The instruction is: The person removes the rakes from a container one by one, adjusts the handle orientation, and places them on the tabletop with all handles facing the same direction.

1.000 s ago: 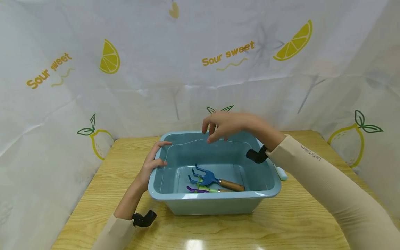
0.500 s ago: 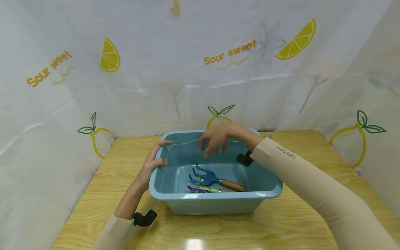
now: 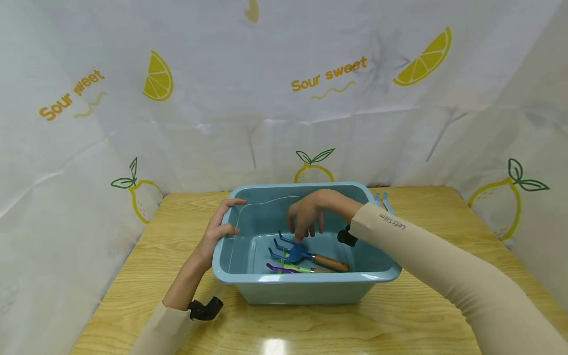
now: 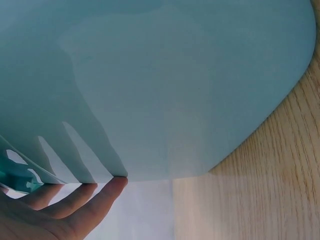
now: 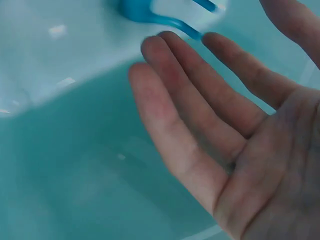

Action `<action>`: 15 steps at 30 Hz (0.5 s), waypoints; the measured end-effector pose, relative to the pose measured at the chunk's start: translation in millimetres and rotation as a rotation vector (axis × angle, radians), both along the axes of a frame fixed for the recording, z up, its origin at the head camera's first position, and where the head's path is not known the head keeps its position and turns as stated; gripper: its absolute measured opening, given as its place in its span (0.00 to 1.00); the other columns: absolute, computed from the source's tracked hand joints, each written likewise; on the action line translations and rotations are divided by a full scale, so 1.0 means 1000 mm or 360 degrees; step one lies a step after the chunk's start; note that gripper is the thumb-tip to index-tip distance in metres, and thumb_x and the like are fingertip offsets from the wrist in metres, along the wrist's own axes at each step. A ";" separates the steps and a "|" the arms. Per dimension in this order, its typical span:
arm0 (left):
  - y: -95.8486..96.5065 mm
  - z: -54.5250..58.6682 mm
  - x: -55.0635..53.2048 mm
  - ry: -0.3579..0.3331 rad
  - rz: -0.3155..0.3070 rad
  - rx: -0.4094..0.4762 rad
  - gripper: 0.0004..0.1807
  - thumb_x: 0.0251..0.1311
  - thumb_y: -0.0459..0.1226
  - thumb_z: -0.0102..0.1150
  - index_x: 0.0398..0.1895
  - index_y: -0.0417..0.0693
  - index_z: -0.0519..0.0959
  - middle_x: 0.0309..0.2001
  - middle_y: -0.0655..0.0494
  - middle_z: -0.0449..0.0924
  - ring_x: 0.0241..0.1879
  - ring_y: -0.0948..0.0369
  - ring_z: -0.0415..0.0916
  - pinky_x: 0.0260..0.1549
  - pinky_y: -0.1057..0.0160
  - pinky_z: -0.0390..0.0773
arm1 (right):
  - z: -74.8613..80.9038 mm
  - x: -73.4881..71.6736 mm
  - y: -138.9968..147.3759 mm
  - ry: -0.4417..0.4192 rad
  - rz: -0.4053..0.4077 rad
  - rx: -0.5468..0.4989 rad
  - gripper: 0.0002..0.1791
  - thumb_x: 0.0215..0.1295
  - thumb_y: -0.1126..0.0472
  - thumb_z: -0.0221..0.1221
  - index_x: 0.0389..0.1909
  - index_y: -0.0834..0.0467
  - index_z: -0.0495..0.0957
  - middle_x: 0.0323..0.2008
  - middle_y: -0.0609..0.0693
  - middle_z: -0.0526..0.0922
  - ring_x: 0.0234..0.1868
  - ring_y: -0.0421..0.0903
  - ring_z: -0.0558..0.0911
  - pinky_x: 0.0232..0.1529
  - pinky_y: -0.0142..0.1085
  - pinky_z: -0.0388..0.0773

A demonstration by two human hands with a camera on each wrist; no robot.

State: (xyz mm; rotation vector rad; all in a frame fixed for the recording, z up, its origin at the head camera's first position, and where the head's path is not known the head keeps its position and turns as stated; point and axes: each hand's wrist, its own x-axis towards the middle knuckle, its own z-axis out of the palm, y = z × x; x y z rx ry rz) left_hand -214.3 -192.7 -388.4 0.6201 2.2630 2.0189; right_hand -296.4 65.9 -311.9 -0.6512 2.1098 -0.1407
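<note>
A light-blue plastic basin [image 3: 306, 291] stands on the wooden table. My left hand [image 3: 216, 231] grips its left rim, with thumb and forefinger hooked over the edge. In the left wrist view, other fingers [image 4: 102, 200] lie against the basin's outer wall. Inside the basin, a blue three-pronged hand rake [image 3: 296, 253] with a wooden handle lies across a green tool [image 3: 297, 268] and a purple tool [image 3: 277, 268], both partly hidden by the front rim. My right hand [image 3: 306, 214] reaches down into the basin over the rake, fingers spread and loosely bent, palm bare in the right wrist view.
Beyond the basin's right rim, pale-blue prongs [image 3: 385, 201] show, mostly hidden by the basin and my right sleeve [image 3: 426, 246]. A white curtain [image 3: 213, 143] with lemon prints hangs behind the wooden table [image 3: 146, 261] and along its sides.
My right hand has swung from above the basin's back rim down into the basin, closer to the hand rake. The left hand stays on the rim and the tools lie as before.
</note>
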 end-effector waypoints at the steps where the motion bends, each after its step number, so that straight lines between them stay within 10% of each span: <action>1: 0.000 0.000 0.000 -0.0004 0.0000 0.0001 0.36 0.53 0.33 0.44 0.71 0.44 0.61 0.76 0.41 0.53 0.69 0.35 0.60 0.53 0.36 0.76 | -0.003 -0.001 0.000 -0.0017 0.0011 0.0024 0.24 0.70 0.52 0.64 0.63 0.56 0.75 0.55 0.57 0.84 0.56 0.56 0.85 0.47 0.45 0.87; 15: 0.000 -0.001 -0.001 -0.0007 -0.0004 0.0003 0.36 0.53 0.33 0.44 0.71 0.44 0.61 0.77 0.41 0.52 0.69 0.34 0.59 0.54 0.36 0.76 | -0.032 -0.001 -0.001 -0.0088 0.0045 0.0273 0.10 0.71 0.52 0.63 0.40 0.54 0.86 0.46 0.58 0.88 0.49 0.55 0.88 0.49 0.51 0.86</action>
